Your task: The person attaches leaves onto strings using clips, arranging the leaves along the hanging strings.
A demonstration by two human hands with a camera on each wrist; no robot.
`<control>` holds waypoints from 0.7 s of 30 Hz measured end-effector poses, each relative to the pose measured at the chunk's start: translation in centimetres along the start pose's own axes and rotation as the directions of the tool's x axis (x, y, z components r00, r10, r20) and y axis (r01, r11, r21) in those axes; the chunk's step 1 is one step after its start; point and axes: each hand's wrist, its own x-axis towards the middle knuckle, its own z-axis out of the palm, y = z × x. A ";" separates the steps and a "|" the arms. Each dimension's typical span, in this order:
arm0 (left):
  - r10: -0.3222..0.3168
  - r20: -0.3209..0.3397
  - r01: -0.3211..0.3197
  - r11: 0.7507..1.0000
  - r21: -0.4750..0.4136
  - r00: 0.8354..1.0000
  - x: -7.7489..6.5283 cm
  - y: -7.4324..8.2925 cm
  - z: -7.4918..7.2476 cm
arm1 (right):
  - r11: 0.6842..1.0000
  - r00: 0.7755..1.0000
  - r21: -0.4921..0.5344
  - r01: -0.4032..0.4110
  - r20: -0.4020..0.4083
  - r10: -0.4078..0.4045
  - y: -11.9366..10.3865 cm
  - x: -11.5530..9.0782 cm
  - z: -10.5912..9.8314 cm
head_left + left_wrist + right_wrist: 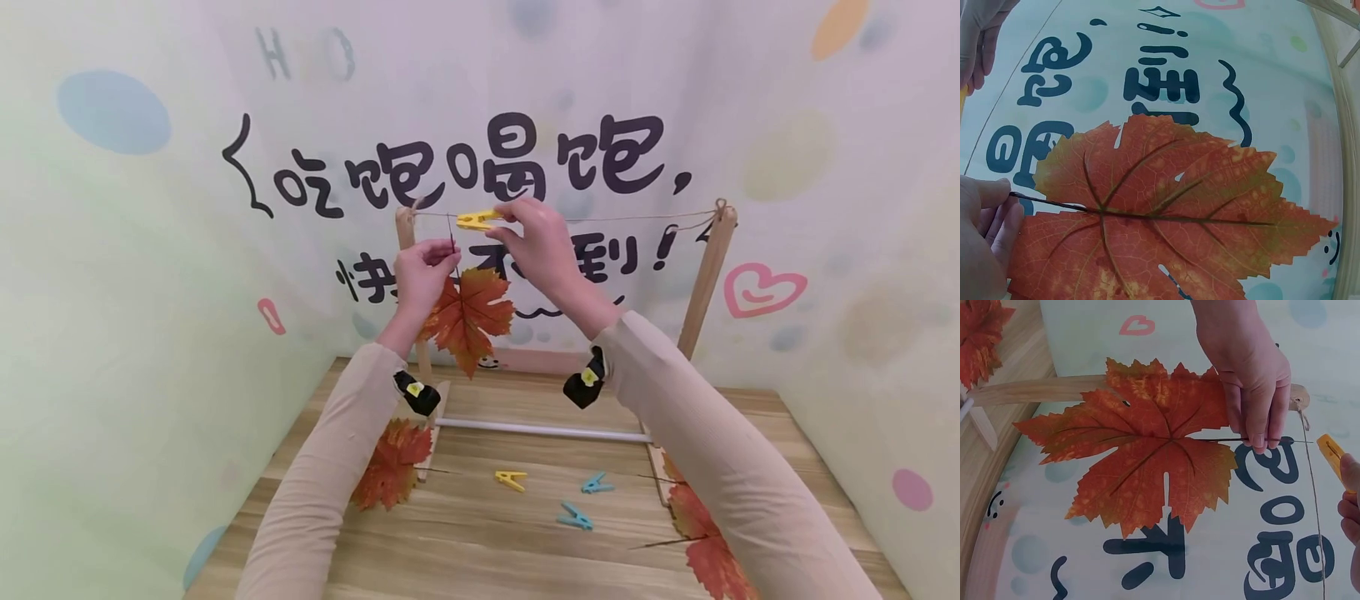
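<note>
long beige sleeves (322, 467) | black wrist cameras (424, 402), yellow-marked | left hand (422, 273), right hand (542, 243): bare

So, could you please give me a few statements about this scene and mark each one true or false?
1. The left hand pinches an orange autumn leaf by its stem. True.
2. The right hand holds a blue clothespin. False: it holds a yellow clothespin.
3. Two blue clothespins lie on the tabletop. True.
4. The string runs between two metal posts. False: it runs between wooden posts.
5. The held leaf is already clipped to the string. False: no clothespin grips it yet.
6. A white rod runs below the string, near the tabletop. True.
</note>
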 end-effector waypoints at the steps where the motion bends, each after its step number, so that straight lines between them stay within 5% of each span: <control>1: 0.005 -0.005 -0.005 1.000 0.003 1.000 0.0 0.0 0.1 | 1.000 1.000 -0.004 -0.005 -0.002 0.005 0.0 0.1 0.0; 21: -0.012 -0.042 0.012 1.000 -0.007 0.999 -0.2 -0.2 0.7 | 0.998 0.998 -0.059 -0.007 -0.062 0.003 -0.1 1.2 1.1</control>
